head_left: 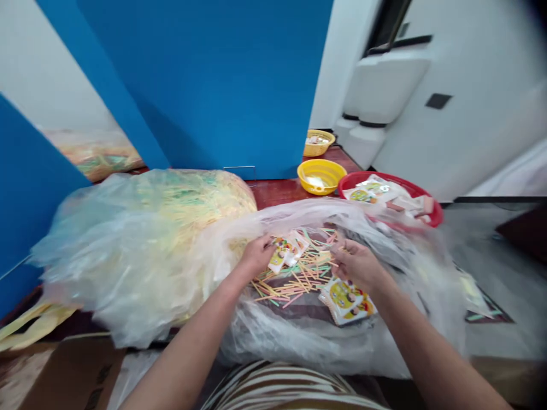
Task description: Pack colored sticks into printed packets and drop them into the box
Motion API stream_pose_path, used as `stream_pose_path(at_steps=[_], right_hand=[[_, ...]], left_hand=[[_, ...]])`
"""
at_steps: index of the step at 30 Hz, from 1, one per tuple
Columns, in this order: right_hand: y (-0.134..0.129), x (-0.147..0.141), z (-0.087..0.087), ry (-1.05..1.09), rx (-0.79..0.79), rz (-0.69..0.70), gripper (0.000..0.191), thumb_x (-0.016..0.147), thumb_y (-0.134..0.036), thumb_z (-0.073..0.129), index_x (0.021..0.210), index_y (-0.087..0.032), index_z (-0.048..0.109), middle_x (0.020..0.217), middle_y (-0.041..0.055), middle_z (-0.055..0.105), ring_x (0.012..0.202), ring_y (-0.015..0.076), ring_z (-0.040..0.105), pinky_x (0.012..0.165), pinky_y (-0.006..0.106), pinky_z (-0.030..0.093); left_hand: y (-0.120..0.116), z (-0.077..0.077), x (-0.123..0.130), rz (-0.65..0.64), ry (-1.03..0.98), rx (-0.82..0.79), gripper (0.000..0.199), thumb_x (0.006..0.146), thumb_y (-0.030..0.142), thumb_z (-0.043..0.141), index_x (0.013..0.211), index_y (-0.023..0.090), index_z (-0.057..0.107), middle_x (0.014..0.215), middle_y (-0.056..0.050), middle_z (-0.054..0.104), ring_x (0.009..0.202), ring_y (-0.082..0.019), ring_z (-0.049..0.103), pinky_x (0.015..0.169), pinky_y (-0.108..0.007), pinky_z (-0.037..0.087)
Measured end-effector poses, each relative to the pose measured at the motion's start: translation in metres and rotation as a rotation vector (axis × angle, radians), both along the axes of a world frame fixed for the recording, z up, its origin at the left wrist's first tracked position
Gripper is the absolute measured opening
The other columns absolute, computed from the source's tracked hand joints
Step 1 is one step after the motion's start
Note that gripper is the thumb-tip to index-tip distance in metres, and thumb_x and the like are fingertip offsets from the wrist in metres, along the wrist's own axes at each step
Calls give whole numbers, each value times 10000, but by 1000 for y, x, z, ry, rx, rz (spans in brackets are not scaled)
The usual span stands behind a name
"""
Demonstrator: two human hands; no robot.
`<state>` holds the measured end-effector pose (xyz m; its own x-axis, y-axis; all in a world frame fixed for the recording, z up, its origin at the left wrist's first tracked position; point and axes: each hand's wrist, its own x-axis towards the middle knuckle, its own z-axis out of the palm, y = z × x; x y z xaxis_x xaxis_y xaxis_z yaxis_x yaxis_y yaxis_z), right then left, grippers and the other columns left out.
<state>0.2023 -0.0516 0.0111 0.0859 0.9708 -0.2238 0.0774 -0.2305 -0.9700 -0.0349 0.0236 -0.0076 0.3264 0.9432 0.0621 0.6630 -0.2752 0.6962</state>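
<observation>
A broad, flat blue panel [222, 85] stands upright behind the work, and in front of it, well to the left of both hands, slumps a large clear plastic bag [149, 228] packed with pale yellow and green sticks. Just to its right, a second bag of thin, cloudy clear plastic [299, 336] lies spread open in front of the person, its crumpled edges ringing the working area. Beyond that bag's far right edge sits a wide red plastic basket [436, 213] holding white printed packets; a round yellow plastic basket [322, 167] stands just beside it, and a similar yellow basket lies farther back [315, 150]. Both hands reach in over the spread bag, a little apart. The left hand [258, 254] is closed, thumb and fingers gripping the near left edge of some white packets with colourful print [287, 250], which lie between the hands. The right hand [354, 262] has its fingers curled toward the thumb; whether anything is pinched there I cannot tell. Just below it, near the wrist, rests a stack of white-and-yellow printed packets [347, 302]. Smallest are the thin pastel sticks in orange, pink, yellow and green [294, 282], scattered loosely between and below the hands, some running beneath the left hand's packets.
</observation>
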Motion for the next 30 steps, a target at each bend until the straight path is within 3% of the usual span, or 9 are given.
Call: stream_pose_path(at_steps=[2, 5, 8, 10, 15, 19, 23, 27, 30], right_hand=[[-6, 0, 2, 4, -8, -42, 304, 692, -471, 569, 710, -202, 428, 459, -48, 523, 306, 80, 390, 326, 196, 267], [-15, -12, -2, -346, 38, -43, 190, 776, -356, 482, 680, -195, 452, 493, -17, 543, 370, 96, 428, 370, 208, 309], [-19, -26, -11, -823, 199, 174, 120, 732, -117, 443, 635, -178, 478, 678, 43, 599, 581, 123, 527, 524, 226, 398], [-19, -27, -14, -949, 283, 295, 145, 683, -49, 436, 626, -171, 491, 741, 57, 607, 670, 132, 539, 601, 233, 413], [-12, -6, 1, -406, 196, -65, 153, 795, -323, 459, 781, -186, 525, 517, -22, 558, 401, 103, 437, 403, 218, 347], [-11, -5, 9, -229, 174, -98, 199, 774, -383, 500, 772, -186, 522, 462, -39, 533, 353, 91, 398, 373, 209, 315], [-13, -20, 10, -539, 475, -131, 150, 802, -253, 469, 722, -186, 577, 618, 3, 573, 582, 123, 534, 587, 249, 431], [-15, -28, 15, -585, 662, -42, 174, 800, -187, 448, 682, -193, 576, 700, 23, 602, 725, 142, 562, 679, 263, 441], [-19, -19, 17, -551, 609, -114, 170, 803, -206, 453, 674, -193, 563, 648, 13, 590, 696, 141, 563, 654, 253, 437]], left_hand=[[0, 1, 0, -35, 117, 10, 190, 785, 276, 460, 696, 169, 589, 636, -1, 576, 612, -136, 503, 599, -224, 366], [0, 7, 6, -88, 306, 29, 176, 776, 223, 454, 734, 177, 618, 757, -52, 638, 727, -177, 562, 682, -257, 387], [-1, 15, 15, -88, 435, -13, 199, 728, 148, 475, 817, 197, 646, 852, -86, 661, 806, -215, 586, 729, -284, 401], [-1, 18, 17, -64, 444, -45, 215, 687, 120, 502, 818, 201, 653, 842, -89, 664, 806, -224, 590, 733, -290, 410], [-1, 19, 17, -50, 21, -167, 94, 607, 123, 519, 590, 174, 596, 733, -36, 655, 715, -193, 591, 673, -271, 436], [-11, 31, 30, -261, -439, -256, 100, 579, 109, 527, 506, 163, 567, 1057, -76, 644, 900, -222, 603, 741, -285, 448], [-30, 44, 54, -500, -382, -140, 193, 566, 48, 506, 580, 193, 632, 1000, -77, 660, 1109, -246, 518, 881, -314, 399], [-37, 35, 68, -465, -222, -36, 224, 591, 44, 452, 592, 192, 620, 712, -30, 657, 799, -195, 610, 728, -272, 438], [-33, 23, 64, -421, -34, 8, 227, 627, 79, 447, 645, 188, 645, 683, -27, 653, 674, -178, 592, 676, -278, 439]])
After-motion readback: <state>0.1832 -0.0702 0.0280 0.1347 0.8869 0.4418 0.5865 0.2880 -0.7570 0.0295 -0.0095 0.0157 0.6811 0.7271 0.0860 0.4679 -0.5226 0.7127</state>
